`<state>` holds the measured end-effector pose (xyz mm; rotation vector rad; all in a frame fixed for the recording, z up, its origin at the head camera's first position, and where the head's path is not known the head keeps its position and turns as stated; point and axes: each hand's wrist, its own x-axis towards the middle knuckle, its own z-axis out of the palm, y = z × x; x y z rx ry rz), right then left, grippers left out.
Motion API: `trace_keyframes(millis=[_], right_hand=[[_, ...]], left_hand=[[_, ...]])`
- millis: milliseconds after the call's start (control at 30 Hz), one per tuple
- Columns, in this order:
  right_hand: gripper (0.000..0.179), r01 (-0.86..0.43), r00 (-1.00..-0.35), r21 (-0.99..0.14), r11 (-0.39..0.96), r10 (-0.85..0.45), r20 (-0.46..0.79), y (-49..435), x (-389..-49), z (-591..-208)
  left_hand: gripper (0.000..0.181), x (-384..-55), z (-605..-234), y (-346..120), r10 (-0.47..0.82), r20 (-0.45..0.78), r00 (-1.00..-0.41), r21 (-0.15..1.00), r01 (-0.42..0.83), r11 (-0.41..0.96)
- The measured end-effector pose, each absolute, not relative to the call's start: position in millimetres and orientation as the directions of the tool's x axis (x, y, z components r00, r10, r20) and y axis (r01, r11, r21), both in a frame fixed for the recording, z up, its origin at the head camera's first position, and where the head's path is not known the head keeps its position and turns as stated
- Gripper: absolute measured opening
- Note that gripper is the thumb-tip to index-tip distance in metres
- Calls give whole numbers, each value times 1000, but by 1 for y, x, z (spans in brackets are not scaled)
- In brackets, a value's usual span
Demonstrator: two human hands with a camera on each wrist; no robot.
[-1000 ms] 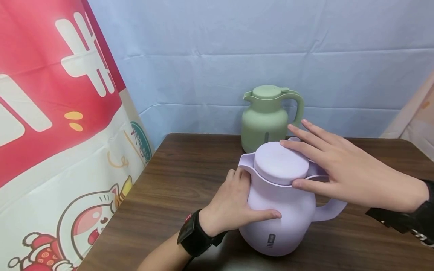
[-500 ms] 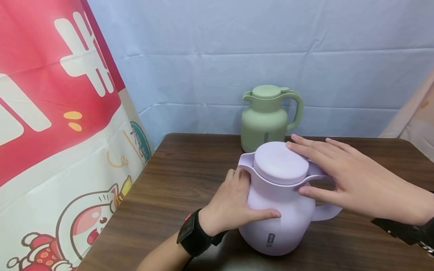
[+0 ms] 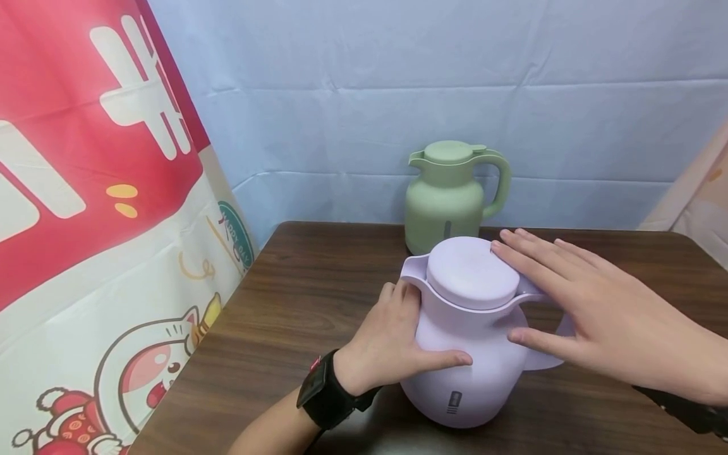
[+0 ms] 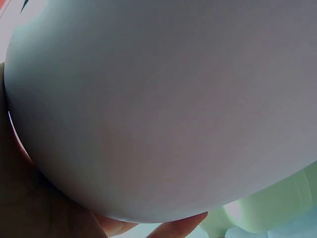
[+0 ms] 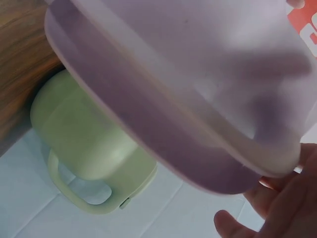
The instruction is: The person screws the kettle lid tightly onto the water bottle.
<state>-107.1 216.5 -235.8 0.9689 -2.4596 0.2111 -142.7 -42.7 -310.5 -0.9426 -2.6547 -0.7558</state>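
A lilac thermos jug (image 3: pixel 489 373) with a round lid (image 3: pixel 474 272) stands upright near me, its spout to the left. My left hand (image 3: pixel 395 344) grips the jug's body and neck from the left, thumb across the front, other fingers passing behind. That body (image 4: pixel 163 109) fills most of the left wrist view. On the other side, my right hand (image 3: pixel 580 303) lies over the top of the handle (image 3: pixel 540 361), fingers nearly straight, the index fingertip right at the lid's edge. The thumb points toward the neck. In the right wrist view the handle (image 5: pixel 129 94) looms close.
A green thermos jug (image 3: pixel 443 202) of similar shape stands behind, at the back edge of the wooden table (image 3: pixel 318 284). A pale blue cloth (image 3: pixel 364 114) hangs behind it. On the left hangs a red and white printed cloth (image 3: pixel 148 253).
My right hand has slid off the lid toward the right and down onto the handle, its thumb leaving the lid's rim. My left hand and the lilac jug have stayed in place.
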Motion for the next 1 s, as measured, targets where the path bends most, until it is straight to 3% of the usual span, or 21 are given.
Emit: trace_keyframes(millis=[267, 667, 1000], right_hand=[[98, -680, -612, 28, 733, -587, 529, 222, -96, -242], [72, -789, -455, 20, 614, -607, 652, 218, -86, -240], [61, -887, -304, 6, 461, -594, 745, 216, -83, -246]], left_hand=[[110, -142, -309, -43, 516, 365, -775, 392, 631, 670], [110, -141, -310, -43, 507, 381, -773, 397, 633, 665], [109, -141, -310, -42, 512, 383, -769, 397, 638, 660]])
